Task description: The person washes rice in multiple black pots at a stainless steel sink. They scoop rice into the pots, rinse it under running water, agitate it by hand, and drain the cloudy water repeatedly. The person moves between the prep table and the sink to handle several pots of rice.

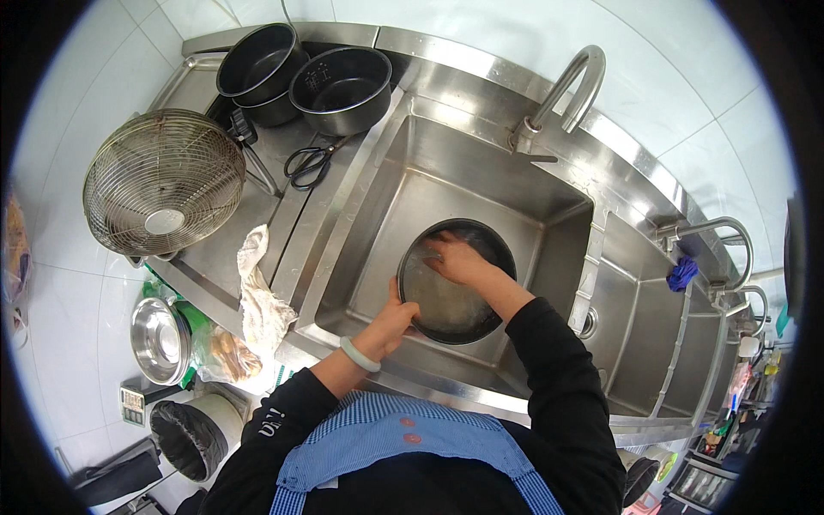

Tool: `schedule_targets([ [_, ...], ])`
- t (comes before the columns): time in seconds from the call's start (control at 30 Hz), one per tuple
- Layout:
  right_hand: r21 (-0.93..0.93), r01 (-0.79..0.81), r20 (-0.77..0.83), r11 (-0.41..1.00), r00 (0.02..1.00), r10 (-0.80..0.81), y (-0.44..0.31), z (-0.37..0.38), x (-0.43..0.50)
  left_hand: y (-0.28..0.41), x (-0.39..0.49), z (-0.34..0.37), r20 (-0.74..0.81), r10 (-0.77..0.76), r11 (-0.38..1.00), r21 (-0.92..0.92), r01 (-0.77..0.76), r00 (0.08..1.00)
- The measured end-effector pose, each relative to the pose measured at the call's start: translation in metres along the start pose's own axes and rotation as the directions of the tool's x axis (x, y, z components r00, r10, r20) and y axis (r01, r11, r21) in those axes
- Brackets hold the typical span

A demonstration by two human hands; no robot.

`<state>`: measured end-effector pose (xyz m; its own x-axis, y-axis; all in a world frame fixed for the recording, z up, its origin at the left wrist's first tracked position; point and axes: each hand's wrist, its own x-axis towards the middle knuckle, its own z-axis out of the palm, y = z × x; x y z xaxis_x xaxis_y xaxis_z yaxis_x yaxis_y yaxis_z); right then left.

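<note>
A round dark pot [458, 325] sits in the left basin of a stainless steel sink [386, 257], with cloudy water and pale grains or sediment low inside it. My left hand [394, 317], with a pale bangle at the wrist, grips the pot's near left rim, thumb up. Inside the pot, my right hand [454, 259] reaches into the water, fingers partly under the surface and blurred. Whether those fingers hold anything is hidden. The curved faucet [589, 84] stands behind the basin, its spout away from the pot.
On the left counter stand black inner pots [341, 90], scissors [310, 167], a wire strainer basket [164, 183] and a white cloth [261, 296] over the front edge. Metal bowls [158, 341] and a lined bin [190, 441] are lower left. Another basin [624, 277] adjoins right, beyond a divider.
</note>
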<state>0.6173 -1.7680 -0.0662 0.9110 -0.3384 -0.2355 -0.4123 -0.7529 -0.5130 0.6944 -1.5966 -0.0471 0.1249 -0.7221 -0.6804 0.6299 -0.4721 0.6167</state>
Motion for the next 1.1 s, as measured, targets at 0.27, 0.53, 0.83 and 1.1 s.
schedule_targets([
  [0.27, -0.104, -0.053, 0.462, 0.993, 0.882, 0.095, -0.023, 0.024, -0.036, 0.002, 0.002, 0.009, -0.067, -0.027, 0.999, -0.029, 0.025, 0.997],
  [0.53, 0.848, -0.500, 0.504, 0.174, 0.863, 0.025, -0.026, 0.018, -0.029, 0.002, 0.001, 0.000, -0.002, 0.022, 0.999, 0.033, -0.022, 1.000],
  [0.83, -0.102, -0.138, 0.070, 0.985, 0.987, 0.146, 0.005, -0.005, -0.015, 0.013, -0.002, 0.005, -0.026, 0.044, 0.999, 0.024, -0.043, 0.999],
  [1.1, 0.318, -0.204, 0.475, 0.926, 0.880, 0.031, -0.024, 0.032, -0.040, 0.009, 0.000, 0.006, -0.031, 0.022, 0.999, 0.035, -0.020, 0.999],
])
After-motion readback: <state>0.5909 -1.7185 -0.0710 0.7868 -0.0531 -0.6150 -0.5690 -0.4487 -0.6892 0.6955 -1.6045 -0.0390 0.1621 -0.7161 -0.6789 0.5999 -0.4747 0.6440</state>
